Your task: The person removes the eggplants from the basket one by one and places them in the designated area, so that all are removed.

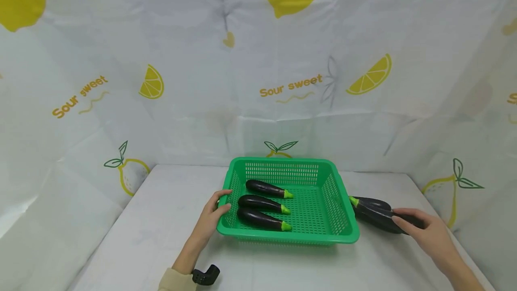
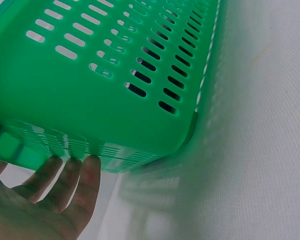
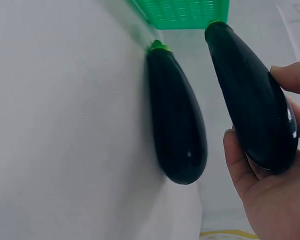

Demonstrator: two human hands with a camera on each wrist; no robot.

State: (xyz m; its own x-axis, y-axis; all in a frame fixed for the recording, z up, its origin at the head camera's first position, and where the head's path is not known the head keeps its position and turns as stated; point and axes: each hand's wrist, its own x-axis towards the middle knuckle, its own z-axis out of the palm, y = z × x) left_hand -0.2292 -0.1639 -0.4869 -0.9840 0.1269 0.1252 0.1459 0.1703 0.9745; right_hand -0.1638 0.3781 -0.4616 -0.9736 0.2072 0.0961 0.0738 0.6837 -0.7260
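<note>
The left hand (image 1: 212, 212) and the curled right hand (image 1: 430, 232) extend forward, well apart.

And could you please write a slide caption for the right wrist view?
The right hand holds one eggplant while another eggplant lies beside a perforated green basket.

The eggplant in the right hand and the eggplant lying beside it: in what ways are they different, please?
The held eggplant is gripped by the right hand, while the resting eggplant lies on the table. In the head view, the held eggplant is in front and partly covers the resting eggplant. Both are dark and glossy, with green at the stem end, and both are outside the green basket.
</note>
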